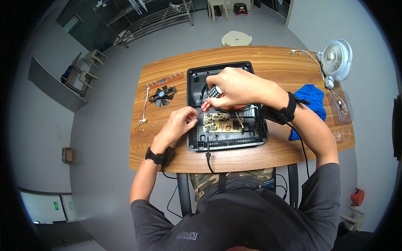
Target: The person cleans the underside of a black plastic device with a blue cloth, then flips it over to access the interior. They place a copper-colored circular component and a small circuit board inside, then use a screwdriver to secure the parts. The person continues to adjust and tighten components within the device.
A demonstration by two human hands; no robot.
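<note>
My right hand (234, 87) is wrapped around the handle of a screwdriver (205, 106), red and white near the shaft and black with white spots above. It slants down toward the left edge of an opened black appliance housing (197, 143). Beside the shaft's lower end, the fingers of my left hand (179, 122) are pinched together; anything between them is too small to make out. A tan circuit board (212, 125) with several components lies inside the housing. Behind it, a round coil with reddish parts (231, 107) is partly covered by my right hand.
Left of the housing lie a black fan (162, 96), an orange button board (171, 79) with a white cable, and small loose bits. A blue cloth (312, 100), a clear plastic box (345, 106) and a white desk fan (336, 60) stand right. A black cord (208, 155) crosses the front edge.
</note>
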